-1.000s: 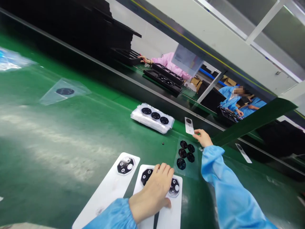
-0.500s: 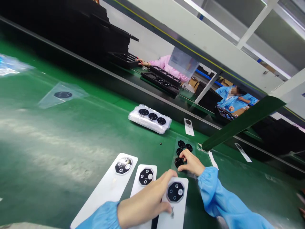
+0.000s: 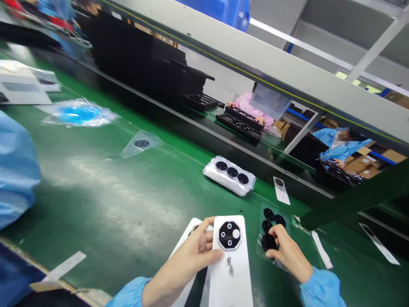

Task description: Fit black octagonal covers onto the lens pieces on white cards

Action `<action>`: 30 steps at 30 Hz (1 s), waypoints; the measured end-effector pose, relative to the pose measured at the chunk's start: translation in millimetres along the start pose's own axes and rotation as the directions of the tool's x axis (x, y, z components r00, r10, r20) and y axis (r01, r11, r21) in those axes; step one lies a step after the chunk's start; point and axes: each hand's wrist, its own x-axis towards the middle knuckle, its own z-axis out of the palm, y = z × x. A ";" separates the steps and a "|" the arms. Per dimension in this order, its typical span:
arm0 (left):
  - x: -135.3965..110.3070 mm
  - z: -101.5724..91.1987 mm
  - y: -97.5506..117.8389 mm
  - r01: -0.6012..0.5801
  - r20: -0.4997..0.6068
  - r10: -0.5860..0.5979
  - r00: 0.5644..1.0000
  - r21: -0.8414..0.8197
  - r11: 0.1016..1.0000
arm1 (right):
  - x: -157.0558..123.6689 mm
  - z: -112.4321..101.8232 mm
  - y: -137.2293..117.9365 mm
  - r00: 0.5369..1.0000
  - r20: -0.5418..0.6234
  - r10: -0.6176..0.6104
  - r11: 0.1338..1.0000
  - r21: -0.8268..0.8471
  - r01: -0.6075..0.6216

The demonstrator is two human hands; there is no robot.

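My left hand (image 3: 194,256) grips a white phone back panel (image 3: 233,277) by its left edge, thumb on the face and fingers behind. The panel has a black octagonal camera cover (image 3: 229,235) with pale rings near its top and dark lettering below. Another white panel (image 3: 182,243) lies partly hidden behind that hand. My right hand (image 3: 287,251) is curled in a pinch at a black camera cover (image 3: 268,243) on a clear plastic sheet (image 3: 262,213). Several more black covers lie on the sheet, just above the fingertips.
A plastic-wrapped stack (image 3: 228,181) topped with black covers stands farther back on the green table (image 3: 111,204). Beyond it are a white card (image 3: 281,192), a green post (image 3: 351,187) and black trays (image 3: 239,123). Another person's blue sleeve (image 3: 15,170) is at left.
The view has swung left, so things appear farther right. My left hand has closed on the white panel and raised it. The right hand stays at the sheet of black covers.
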 end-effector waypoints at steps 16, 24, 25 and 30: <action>9.9 -14.2 5.7 0.018 -0.100 -0.016 0.995 0.017 1.000 | -15.5 16.4 31.2 0.931 -0.175 -0.320 0.941 -0.169 0.292; 10.2 -13.4 4.2 0.037 -0.101 -0.036 0.994 0.002 0.999 | -15.7 8.8 22.6 0.910 -0.153 -0.385 0.908 -0.243 0.343; 10.1 -13.3 4.0 0.036 -0.104 -0.036 0.994 0.003 0.999 | -16.0 8.5 21.5 0.903 -0.165 -0.396 0.902 -0.255 0.349; 11.6 -14.2 3.8 0.042 -0.092 -0.043 0.995 -0.005 0.999 | -17.9 6.6 17.3 0.895 -0.181 -0.408 0.894 -0.279 0.351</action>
